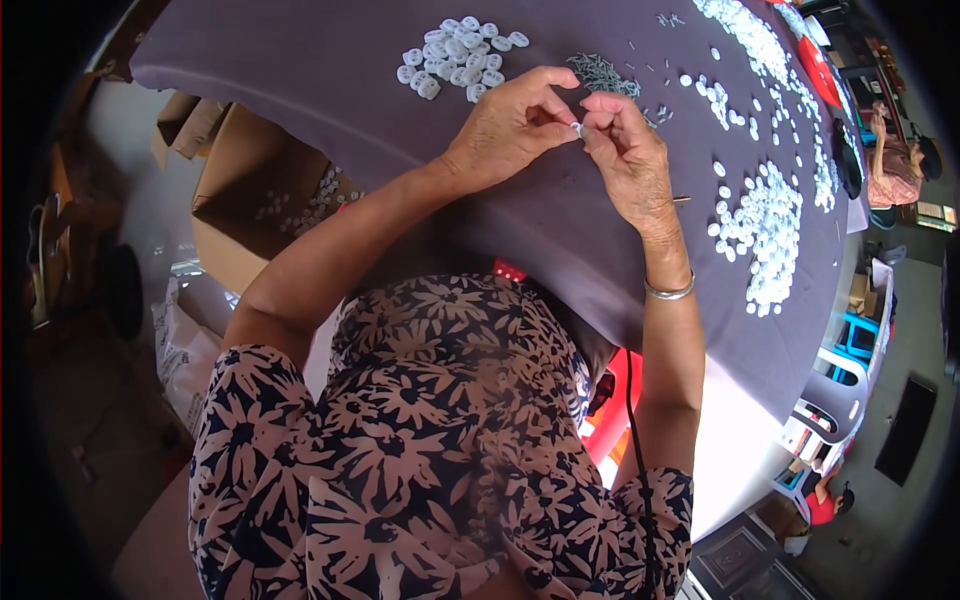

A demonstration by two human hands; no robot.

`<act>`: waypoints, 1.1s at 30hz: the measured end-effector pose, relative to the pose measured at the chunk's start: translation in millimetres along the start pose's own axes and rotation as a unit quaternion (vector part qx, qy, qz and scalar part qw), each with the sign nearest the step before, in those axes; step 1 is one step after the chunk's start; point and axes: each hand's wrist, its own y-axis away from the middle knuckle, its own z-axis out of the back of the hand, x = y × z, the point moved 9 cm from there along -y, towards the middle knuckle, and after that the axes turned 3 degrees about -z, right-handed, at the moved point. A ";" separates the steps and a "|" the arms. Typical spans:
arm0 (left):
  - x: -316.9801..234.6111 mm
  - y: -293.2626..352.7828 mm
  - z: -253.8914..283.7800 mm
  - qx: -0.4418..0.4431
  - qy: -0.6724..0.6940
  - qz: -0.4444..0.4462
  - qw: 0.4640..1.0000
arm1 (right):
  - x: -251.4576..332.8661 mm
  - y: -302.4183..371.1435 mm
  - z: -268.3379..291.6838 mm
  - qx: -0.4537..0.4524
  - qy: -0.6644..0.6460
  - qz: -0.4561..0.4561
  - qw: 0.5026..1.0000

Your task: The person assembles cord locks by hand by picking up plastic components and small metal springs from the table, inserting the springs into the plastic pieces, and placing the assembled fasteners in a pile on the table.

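Note:
My left hand (515, 122) pinches a small white plastic piece (577, 129) between thumb and forefinger, above the cloth-covered table. Curled close against it from the other side is my right hand (630, 160), its thumb at the white piece. Whatever lies between the right fingertips is too small and covered to make out. Just beyond the hands is a heap of small grey screws (602, 76), with a few strewn to its right. A pile of white, rounded plastic pieces (455, 55) lies beyond my left hand.
More white pieces (768, 235) are heaped on the right of the dark tablecloth (400, 120), and another spread (750, 40) lies far right. An open cardboard box (235, 205) with white pieces inside stands left below the table. Other people (895, 175) appear at the right rim.

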 end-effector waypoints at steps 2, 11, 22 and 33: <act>1.7 -0.4 -1.3 0.000 -0.001 0.002 1.000 | 1.9 1.0 0.9 -0.007 -0.006 0.008 1.000; -1.9 -1.0 -1.0 0.000 -0.017 0.002 1.000 | -2.6 2.3 0.2 0.012 -0.052 -0.032 0.998; -4.1 -7.0 -4.3 0.027 0.005 0.005 1.000 | -1.9 2.0 2.6 0.033 -0.146 -0.006 0.989; -4.9 7.7 -29.2 0.059 0.222 0.175 0.957 | 8.0 8.9 -0.7 0.122 -0.329 -0.076 0.933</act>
